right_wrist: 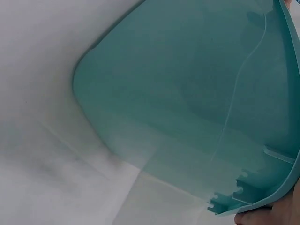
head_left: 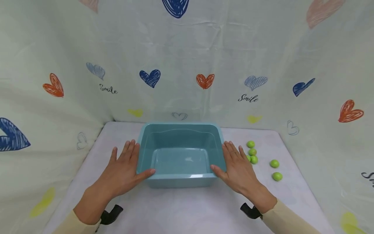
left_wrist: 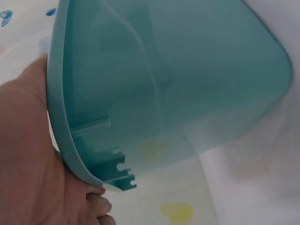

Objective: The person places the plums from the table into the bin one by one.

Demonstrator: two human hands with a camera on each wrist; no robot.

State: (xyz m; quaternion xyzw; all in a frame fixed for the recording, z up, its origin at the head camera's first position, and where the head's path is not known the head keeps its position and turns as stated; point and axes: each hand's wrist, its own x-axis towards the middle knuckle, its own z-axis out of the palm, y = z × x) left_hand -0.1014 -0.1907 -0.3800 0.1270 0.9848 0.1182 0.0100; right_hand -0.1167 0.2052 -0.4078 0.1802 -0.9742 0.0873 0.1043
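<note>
As a person's left hand and right hand flank it, a blue-green tub sits mid-scene on a white-covered table, its hollow facing up and its far rim close to a heart-printed curtain. The hands are well apart, the tub between them, and neither is clamped: the left hand's fingers lie straight along the tub's left side, its thumb stretched over the near left corner of the rim, while the right hand mirrors the pose at the right. Wrist views show each hand against the rim, near notched ribs beneath its lip; how firmly the palms press cannot be told. To the right lie six small green balls, four bunched beside the right hand, one of these partly hidden by it, and two farther right.

The step in hand appears to be setting or steadying the tub. The next move, by that reading, calls for even contact from both sides to keep it square, then a clean outward release, with the right hand minding the nearby balls; lifting would instead require fingers curled beneath the rim.
</note>
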